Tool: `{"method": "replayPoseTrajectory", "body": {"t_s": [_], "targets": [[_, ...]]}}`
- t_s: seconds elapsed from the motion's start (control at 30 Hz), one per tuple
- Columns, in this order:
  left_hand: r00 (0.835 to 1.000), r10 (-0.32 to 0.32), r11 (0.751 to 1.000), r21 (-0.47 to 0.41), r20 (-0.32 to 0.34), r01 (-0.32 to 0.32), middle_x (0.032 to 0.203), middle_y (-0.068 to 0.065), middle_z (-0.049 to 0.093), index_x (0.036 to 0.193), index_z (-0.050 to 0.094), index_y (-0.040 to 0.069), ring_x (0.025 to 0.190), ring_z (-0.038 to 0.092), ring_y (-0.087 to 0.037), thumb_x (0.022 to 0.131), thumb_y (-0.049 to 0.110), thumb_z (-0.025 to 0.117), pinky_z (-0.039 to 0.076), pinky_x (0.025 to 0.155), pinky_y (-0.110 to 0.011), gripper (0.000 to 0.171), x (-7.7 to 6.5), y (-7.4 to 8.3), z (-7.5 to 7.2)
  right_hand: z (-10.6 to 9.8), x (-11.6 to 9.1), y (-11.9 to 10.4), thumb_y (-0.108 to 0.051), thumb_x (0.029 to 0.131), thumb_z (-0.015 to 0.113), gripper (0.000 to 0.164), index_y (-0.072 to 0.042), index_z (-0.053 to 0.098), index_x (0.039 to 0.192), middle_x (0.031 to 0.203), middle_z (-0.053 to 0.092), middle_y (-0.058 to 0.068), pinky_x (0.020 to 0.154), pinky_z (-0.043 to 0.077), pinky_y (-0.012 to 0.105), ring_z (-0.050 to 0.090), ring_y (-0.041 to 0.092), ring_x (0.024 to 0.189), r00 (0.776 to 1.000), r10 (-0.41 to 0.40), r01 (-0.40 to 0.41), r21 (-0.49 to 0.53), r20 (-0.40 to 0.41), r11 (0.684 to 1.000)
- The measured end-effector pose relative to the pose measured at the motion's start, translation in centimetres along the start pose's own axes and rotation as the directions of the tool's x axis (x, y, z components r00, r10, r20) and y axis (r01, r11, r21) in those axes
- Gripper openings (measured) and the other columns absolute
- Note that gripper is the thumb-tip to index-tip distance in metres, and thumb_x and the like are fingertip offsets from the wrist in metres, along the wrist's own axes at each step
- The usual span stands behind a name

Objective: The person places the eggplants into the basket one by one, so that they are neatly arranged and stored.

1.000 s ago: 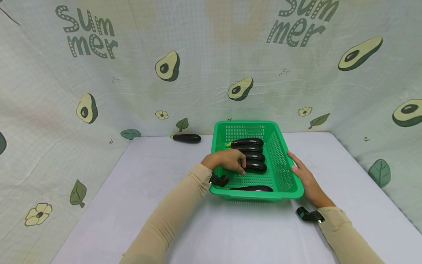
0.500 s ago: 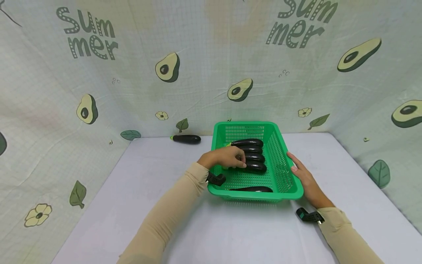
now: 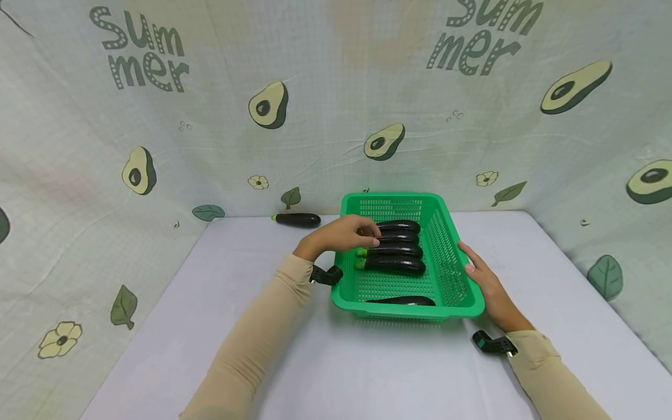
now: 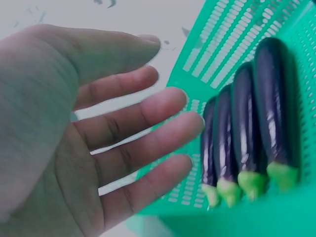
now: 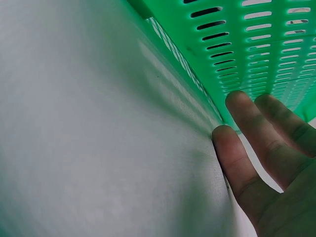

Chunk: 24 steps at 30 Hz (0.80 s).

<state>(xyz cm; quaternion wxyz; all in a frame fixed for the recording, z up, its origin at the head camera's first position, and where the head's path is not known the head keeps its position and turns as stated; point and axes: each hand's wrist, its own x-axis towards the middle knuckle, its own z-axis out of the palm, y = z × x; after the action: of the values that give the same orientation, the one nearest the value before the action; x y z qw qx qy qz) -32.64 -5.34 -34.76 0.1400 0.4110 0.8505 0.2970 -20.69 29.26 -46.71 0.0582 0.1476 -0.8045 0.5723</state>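
A green plastic basket [image 3: 409, 312] holds a row of several dark eggplants [image 3: 394, 265], and another eggplant [image 3: 401, 301] lies by its front wall. My left hand [image 3: 343, 234] hovers over the basket's left side, covering the stem ends of the rear eggplants. In the left wrist view that hand [image 4: 113, 133] has its fingers apart, and nothing is held. Against the basket's right wall rests my right hand [image 3: 490, 289]. Its fairly straight fingers [image 5: 242, 111] touch the perforated wall from outside.
A single eggplant [image 3: 296, 220] lies on the white table [image 3: 236, 280] at the back left, outside the basket. Behind the table hangs a patterned cloth [image 3: 315, 157] with avocado prints. Both forearms wear black wrist straps.
My left hand has come off the front eggplant of the row and moved up and left, uncovering the green stem ends. The right hand and basket stay put.
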Motion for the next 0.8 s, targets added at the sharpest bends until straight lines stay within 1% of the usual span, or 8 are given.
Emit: {"method": "replayPoseTrajectory", "body": {"t_s": [0.13,0.23,0.27,0.33,0.47,0.63,0.73,0.8], "targets": [[0.999,0.002,0.998,-0.061,-0.054,-0.005,0.108,0.002,0.07,0.123,0.067,0.016,0.099,0.066,-0.019,0.102,0.032,0.061,0.051,0.087,-0.034,0.028,-0.7,-0.9,-1.0,-0.1,0.0,0.2,-0.034,0.111,0.029,0.053,-0.032,0.016,0.162,0.166,0.01,0.011,0.095,0.027,0.012,0.019,0.014,0.144,1.0,0.004,-0.004,-0.014,-0.002,1.0],[0.995,-0.006,0.995,-0.102,-0.096,-0.004,0.108,0.002,0.069,0.125,0.065,0.014,0.099,0.067,-0.021,0.102,0.032,0.061,0.051,0.088,-0.035,0.029,-1.2,-1.7,-1.5,-0.2,0.0,0.4,-0.034,0.111,0.029,0.053,-0.032,0.016,0.162,0.166,0.01,0.011,0.094,0.028,0.012,0.021,0.007,0.141,1.0,0.002,-0.003,-0.018,-0.006,1.0],[0.994,-0.012,0.993,-0.121,-0.112,-0.002,0.109,0.002,0.069,0.125,0.065,0.014,0.099,0.066,-0.02,0.102,0.032,0.061,0.052,0.088,-0.034,0.029,-1.4,-2.0,-1.6,-0.2,-0.1,0.4,-0.034,0.111,0.029,0.053,-0.033,0.016,0.162,0.166,0.01,0.011,0.094,0.028,0.011,0.021,0.006,0.14,1.0,0.003,-0.003,-0.019,-0.007,1.0],[0.99,-0.023,0.984,-0.176,-0.141,-0.002,0.112,0.0,0.068,0.125,0.065,0.013,0.1,0.067,-0.019,0.102,0.031,0.062,0.053,0.089,-0.034,0.03,-1.8,-2.7,-1.8,-0.2,-0.1,0.5,-0.034,0.111,0.029,0.053,-0.032,0.016,0.162,0.166,0.011,0.011,0.094,0.028,0.011,0.022,0.004,0.139,1.0,0.003,-0.004,-0.023,-0.011,1.0],[0.981,-0.044,0.964,-0.267,-0.188,-0.007,0.115,-0.005,0.067,0.123,0.065,0.012,0.1,0.067,-0.019,0.101,0.03,0.063,0.054,0.091,-0.039,0.029,-2.4,-4.0,-2.1,-0.3,-0.3,0.4,-0.034,0.111,0.029,0.053,-0.032,0.016,0.162,0.166,0.012,0.012,0.094,0.029,0.012,0.024,0.008,0.139,1.0,0.004,-0.004,-0.027,-0.014,1.0],[0.972,-0.063,0.959,-0.284,-0.224,-0.003,0.114,-0.01,0.068,0.125,0.065,0.006,0.1,0.068,-0.025,0.102,0.03,0.062,0.053,0.091,-0.047,0.033,-3.2,-5.7,-2.5,-0.3,-0.2,0.3,-0.032,0.111,0.03,0.053,-0.03,0.016,0.162,0.166,0.01,0.01,0.097,0.026,0.013,0.018,0.014,0.144,1.0,-0.002,0.002,-0.01,-0.011,1.0],[0.963,-0.096,0.952,-0.306,-0.252,0.015,0.113,-0.01,0.069,0.126,0.064,0.001,0.101,0.068,-0.026,0.102,0.027,0.062,0.053,0.09,-0.046,0.035,-3.8,-6.8,-2.7,-0.2,0.0,0.2,-0.032,0.111,0.031,0.053,-0.029,0.016,0.162,0.167,0.01,0.009,0.099,0.025,0.013,0.015,0.019,0.147,1.0,0.0,0.0,0.004,-0.008,1.0],[0.951,-0.127,0.946,-0.321,-0.281,0.031,0.113,-0.01,0.069,0.125,0.065,0.002,0.1,0.068,-0.024,0.102,0.025,0.063,0.054,0.088,-0.043,0.033,-4.2,-7.6,-2.8,-0.1,0.0,0.2,-0.033,0.111,0.031,0.054,-0.03,0.016,0.162,0.167,0.01,0.009,0.098,0.026,0.013,0.015,0.024,0.147,1.0,0.006,-0.006,0.005,-0.007,1.0]]}}
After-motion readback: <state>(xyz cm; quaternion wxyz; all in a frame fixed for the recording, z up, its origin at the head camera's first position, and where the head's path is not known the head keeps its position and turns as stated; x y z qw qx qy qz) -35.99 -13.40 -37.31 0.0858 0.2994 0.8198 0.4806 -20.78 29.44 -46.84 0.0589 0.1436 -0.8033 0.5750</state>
